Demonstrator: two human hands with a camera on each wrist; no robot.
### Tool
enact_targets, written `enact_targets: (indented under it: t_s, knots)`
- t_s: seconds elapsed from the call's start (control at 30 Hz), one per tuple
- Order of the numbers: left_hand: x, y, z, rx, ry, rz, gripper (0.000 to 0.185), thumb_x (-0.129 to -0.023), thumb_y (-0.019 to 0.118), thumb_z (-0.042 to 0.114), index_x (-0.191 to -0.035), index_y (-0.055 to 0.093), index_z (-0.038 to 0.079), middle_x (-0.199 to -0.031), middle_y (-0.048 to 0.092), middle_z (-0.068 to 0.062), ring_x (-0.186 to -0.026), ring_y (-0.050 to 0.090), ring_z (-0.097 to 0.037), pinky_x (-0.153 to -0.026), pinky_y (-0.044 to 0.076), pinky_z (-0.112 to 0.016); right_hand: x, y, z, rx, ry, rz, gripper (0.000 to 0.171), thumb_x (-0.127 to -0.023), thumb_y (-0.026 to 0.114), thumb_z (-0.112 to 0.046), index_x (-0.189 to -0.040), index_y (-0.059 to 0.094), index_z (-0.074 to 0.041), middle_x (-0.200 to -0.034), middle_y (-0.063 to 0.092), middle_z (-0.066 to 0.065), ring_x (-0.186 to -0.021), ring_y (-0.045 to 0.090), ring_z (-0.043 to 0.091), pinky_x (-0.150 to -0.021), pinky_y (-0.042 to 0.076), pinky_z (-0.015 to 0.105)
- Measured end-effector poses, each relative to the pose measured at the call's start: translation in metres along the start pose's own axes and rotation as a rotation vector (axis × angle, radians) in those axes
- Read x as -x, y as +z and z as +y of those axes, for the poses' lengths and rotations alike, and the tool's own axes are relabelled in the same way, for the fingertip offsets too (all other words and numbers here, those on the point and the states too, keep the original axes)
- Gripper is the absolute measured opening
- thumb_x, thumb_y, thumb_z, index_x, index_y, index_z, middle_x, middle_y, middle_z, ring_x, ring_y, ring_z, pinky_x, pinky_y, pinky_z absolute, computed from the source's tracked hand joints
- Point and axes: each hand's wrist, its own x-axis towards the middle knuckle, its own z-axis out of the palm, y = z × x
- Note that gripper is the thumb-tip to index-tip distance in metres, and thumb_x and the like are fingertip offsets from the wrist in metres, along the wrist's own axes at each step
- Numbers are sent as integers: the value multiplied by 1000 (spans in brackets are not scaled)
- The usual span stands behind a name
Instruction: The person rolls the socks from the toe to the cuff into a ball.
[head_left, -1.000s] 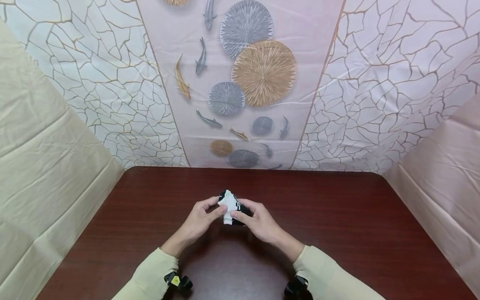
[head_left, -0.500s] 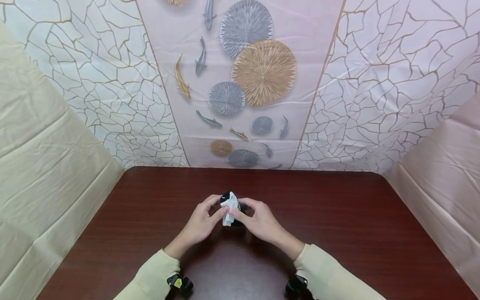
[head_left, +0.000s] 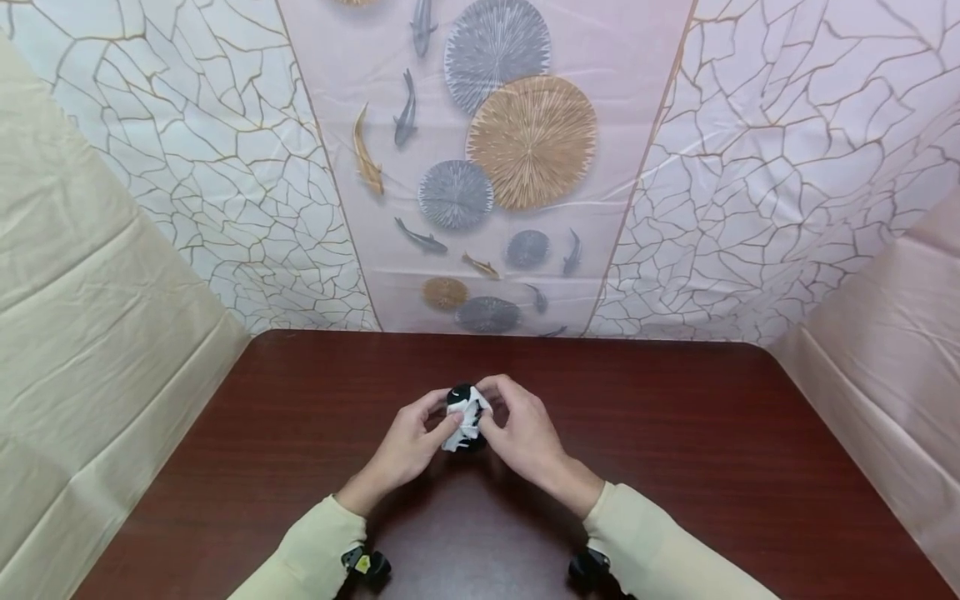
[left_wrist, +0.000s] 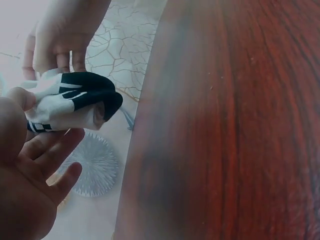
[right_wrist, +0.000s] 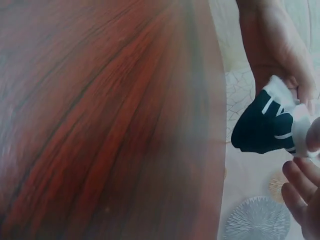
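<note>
A small rolled bundle of black-and-white socks (head_left: 467, 410) is held up between both hands over the middle of the table. My left hand (head_left: 405, 442) pinches its left side, thumb on the white cloth facing me. From the right, my right hand (head_left: 528, 437) grips the bundle with its thumb against the near face and fingers behind. In the left wrist view the socks (left_wrist: 80, 102) show a rolled end and a dark part with white stripes. The right wrist view shows a broad black end of the socks (right_wrist: 262, 125); some fingertips are hidden behind the cloth.
A dark red wooden table (head_left: 675, 433) lies beneath the hands. Behind it hangs a patterned cloth (head_left: 480, 167) with fish and round motifs, and plain beige panels (head_left: 112, 333) stand at both sides. Each sleeve carries a small black wrist camera (head_left: 367, 564).
The sock bundle has turned and been rolled further, so more black shows at its top and the white cloth looks bunched. The right hand has shifted up, its fingers lifting higher around the bundle.
</note>
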Motion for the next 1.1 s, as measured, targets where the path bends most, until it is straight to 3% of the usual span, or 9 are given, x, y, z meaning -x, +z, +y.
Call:
enact_targets:
  t_s: [0.23, 0.4, 0.57, 0.73, 0.83, 0.97, 1.1]
  knots:
    - [1, 1, -1, -39, 6, 33, 29, -98, 66, 11, -125, 64, 3, -106, 70, -6, -95, 65, -17, -78, 55, -29, 0, 1, 2, 177, -175, 15, 28, -74, 71, 8, -90, 63, -14, -92, 59, -2, -74, 56, 11, -63, 47, 28]
    - [1, 1, -1, -75, 34, 75, 28, -96, 69, 11, -124, 66, 5, -101, 71, -5, -91, 65, -17, -75, 55, -28, -3, -1, 3, 259, -126, 35, 15, -81, 77, -4, -90, 75, -16, -86, 67, -4, -72, 62, 13, -62, 46, 34]
    - [2, 2, 1, -127, 119, 58, 29, -96, 68, 7, -125, 66, 7, -106, 70, -4, -94, 65, -17, -76, 56, -34, -6, -4, 1, 272, -37, 0, 11, -90, 73, -14, -98, 80, -18, -84, 71, -5, -71, 66, 13, -60, 49, 36]
    - [3, 1, 4, -195, 189, 20, 34, -95, 69, 7, -129, 66, 8, -116, 69, -3, -103, 63, -14, -89, 53, -41, -9, -3, 3, 54, 159, -35, 12, -95, 69, -14, -89, 79, -19, -59, 62, -11, -53, 57, 7, -52, 45, 27]
    - [3, 1, 5, -222, 231, 0, 36, -94, 68, 7, -130, 66, 9, -113, 68, -2, -100, 62, -13, -88, 53, -43, -10, -2, 5, -145, 301, -33, 23, -97, 66, -14, -76, 74, -14, -47, 51, -7, -44, 48, 8, -47, 36, 24]
    - [1, 1, 6, -273, 286, -12, 37, -94, 68, 7, -130, 65, 10, -106, 66, 1, -89, 59, -11, -75, 54, -39, -9, -2, 4, -359, 420, 15, 26, -97, 66, -11, -72, 71, -5, -53, 53, 6, -48, 46, 10, -47, 34, 22]
    - [-1, -1, 6, -320, 325, -20, 36, -92, 67, 6, -128, 66, 12, -101, 64, 4, -81, 55, -10, -65, 50, -29, -8, -3, 2, -449, 421, 49, 12, -95, 69, -9, -90, 78, -4, -73, 66, 12, -62, 53, 11, -53, 40, 21]
